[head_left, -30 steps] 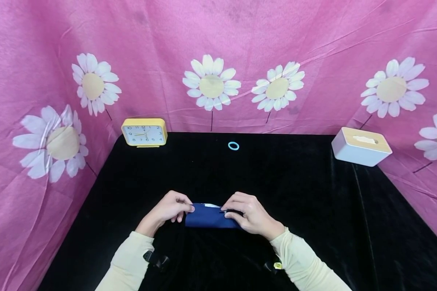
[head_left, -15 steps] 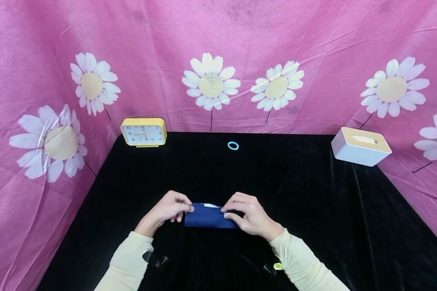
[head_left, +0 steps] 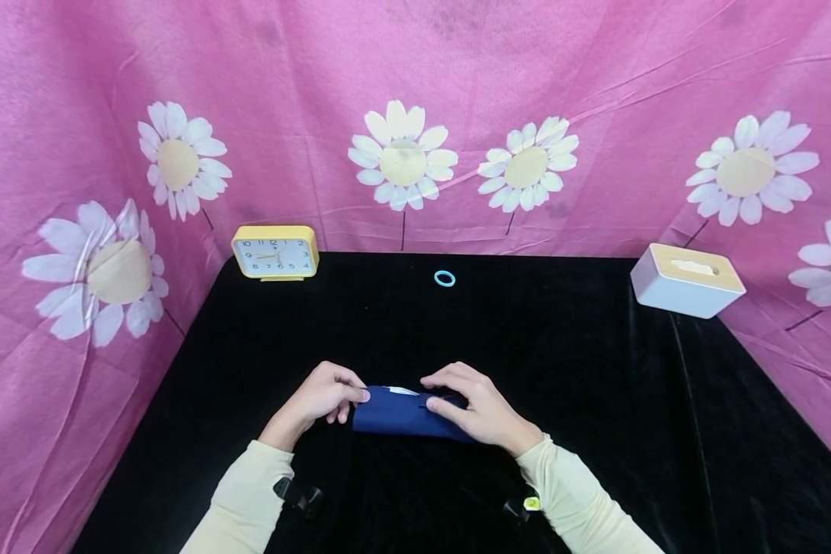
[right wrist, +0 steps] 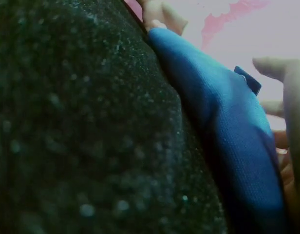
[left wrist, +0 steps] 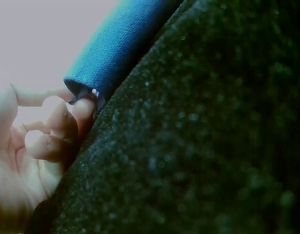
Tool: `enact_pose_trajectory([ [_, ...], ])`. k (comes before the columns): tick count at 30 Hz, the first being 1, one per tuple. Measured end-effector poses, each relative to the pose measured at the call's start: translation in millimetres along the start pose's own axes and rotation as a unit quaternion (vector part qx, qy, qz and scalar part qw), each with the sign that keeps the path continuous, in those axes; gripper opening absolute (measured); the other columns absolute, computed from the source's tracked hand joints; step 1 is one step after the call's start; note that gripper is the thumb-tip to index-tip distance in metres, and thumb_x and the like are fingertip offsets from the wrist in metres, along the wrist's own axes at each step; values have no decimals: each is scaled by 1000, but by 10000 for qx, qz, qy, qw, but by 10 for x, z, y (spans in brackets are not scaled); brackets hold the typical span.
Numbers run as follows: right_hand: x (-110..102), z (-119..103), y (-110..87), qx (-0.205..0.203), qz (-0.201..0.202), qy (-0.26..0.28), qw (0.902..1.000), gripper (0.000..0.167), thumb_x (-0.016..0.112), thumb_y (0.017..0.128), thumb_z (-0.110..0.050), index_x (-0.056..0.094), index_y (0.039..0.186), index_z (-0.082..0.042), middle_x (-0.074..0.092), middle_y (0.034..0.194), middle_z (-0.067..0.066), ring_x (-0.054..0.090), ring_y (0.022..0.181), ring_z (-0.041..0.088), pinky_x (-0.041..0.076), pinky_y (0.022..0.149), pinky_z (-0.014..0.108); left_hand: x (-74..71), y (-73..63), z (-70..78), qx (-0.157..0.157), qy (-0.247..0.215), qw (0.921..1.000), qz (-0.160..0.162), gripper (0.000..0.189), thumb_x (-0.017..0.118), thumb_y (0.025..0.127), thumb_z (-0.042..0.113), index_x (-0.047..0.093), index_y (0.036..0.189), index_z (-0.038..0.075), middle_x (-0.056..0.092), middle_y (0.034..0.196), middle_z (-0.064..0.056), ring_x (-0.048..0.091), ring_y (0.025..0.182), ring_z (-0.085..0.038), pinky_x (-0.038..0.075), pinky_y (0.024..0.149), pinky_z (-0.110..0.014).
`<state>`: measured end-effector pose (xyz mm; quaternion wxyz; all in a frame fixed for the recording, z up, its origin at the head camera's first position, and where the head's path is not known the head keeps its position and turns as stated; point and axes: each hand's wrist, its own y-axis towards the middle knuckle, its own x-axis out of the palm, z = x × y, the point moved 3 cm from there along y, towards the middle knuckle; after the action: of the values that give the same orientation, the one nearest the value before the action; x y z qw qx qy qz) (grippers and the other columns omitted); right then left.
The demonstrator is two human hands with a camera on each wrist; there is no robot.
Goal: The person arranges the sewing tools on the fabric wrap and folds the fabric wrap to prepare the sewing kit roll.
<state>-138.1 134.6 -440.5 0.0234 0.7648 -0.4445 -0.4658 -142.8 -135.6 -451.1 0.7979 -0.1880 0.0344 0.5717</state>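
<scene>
A navy fabric zip pouch [head_left: 396, 415] lies lengthwise on the black cloth, with a strip of white showing along its top edge. My left hand [head_left: 324, 396] pinches its left end; in the left wrist view the fingertips are tucked at the pouch's [left wrist: 116, 48] end fold. Over the right part, my right hand [head_left: 481, 408] has its thumb and fingers spread apart. A small dark pull tab [right wrist: 248, 80] stands up from the top edge in the right wrist view, a little away from the right thumb. The far right end is hidden behind the right hand.
At the back left stands a yellow alarm clock [head_left: 275, 252]. A light blue ring [head_left: 445, 278] lies at the back middle, and a white tissue box [head_left: 688, 279] with a wooden top at the back right. Behind hangs a pink flowered curtain [head_left: 457, 61].
My right thumb and fingers have come apart from their pinch on the pouch's top edge, the fingers lifting slightly. My left hand keeps its hold on the left end.
</scene>
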Motion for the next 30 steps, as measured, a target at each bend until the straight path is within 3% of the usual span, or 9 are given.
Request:
enact_pose_trajectory([
  [7, -17, 44, -24, 671, -309, -1030, 9919, 43, 62, 99, -39, 63, 137, -20, 63, 131, -5, 52, 126, 16, 48, 101, 45, 17, 6, 40, -20, -21, 9999, 159, 16, 72, 83, 3, 74, 94, -8, 54, 45, 2, 48, 37, -6, 34, 37, -20],
  [15, 18, 93, -38, 1096, -1033, -1953, 9691, 62, 47, 103, -51, 39, 156, -19, 46, 154, 13, 34, 147, 37, 29, 117, 58, 48, 28, 23, -53, -28, 9989, 458, 14, 72, 83, 1, 75, 94, -8, 53, 43, 1, 47, 35, -6, 34, 37, -21],
  [21, 13, 85, -31, 1308, -1176, -2224, 9590, 68, 47, 102, -53, 32, 159, -18, 38, 159, 17, 25, 151, 42, 21, 118, 67, 51, 35, 18, -151, -15, 9983, 564, 13, 71, 86, 3, 76, 95, -5, 53, 44, 1, 47, 35, -6, 33, 37, -21],
  [30, -24, 136, -31, 1765, -1136, -2154, 9537, 77, 47, 100, -57, 27, 160, -13, 33, 162, 17, 23, 152, 40, 19, 119, 66, -5, 1, -15, -151, 28, 9994, 297, 15, 72, 87, 8, 75, 95, -4, 56, 48, 0, 48, 37, -7, 38, 39, -20],
])
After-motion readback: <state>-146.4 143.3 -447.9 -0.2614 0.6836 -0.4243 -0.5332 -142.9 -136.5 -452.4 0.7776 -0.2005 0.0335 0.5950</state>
